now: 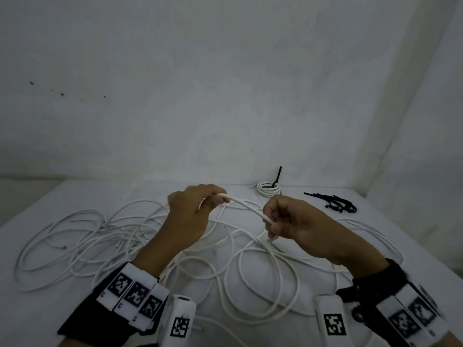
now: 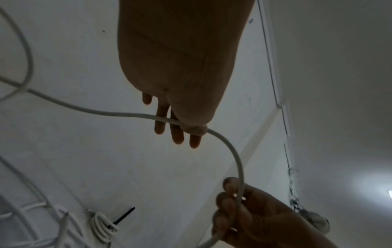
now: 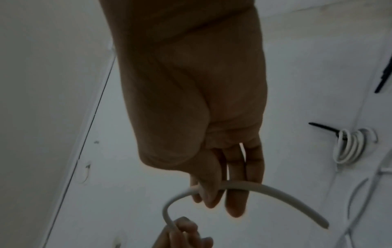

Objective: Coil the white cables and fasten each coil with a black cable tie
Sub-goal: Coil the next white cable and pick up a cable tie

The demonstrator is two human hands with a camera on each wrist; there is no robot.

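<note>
Here, with the left hand [image 1: 190, 216] and the right hand [image 1: 295, 221] both pinching one end of a white cable [image 1: 246, 205] above the loose tangle [image 1: 125, 236] on the table [image 1: 375, 234], the first loop should probably be kept small and even, like the tied coil [image 1: 268, 188] far right beside the spare ties [image 1: 335, 202].

One tied coil [image 1: 268, 188], one tie bundle [image 1: 335, 203], two hands [image 1: 190, 216]
</note>
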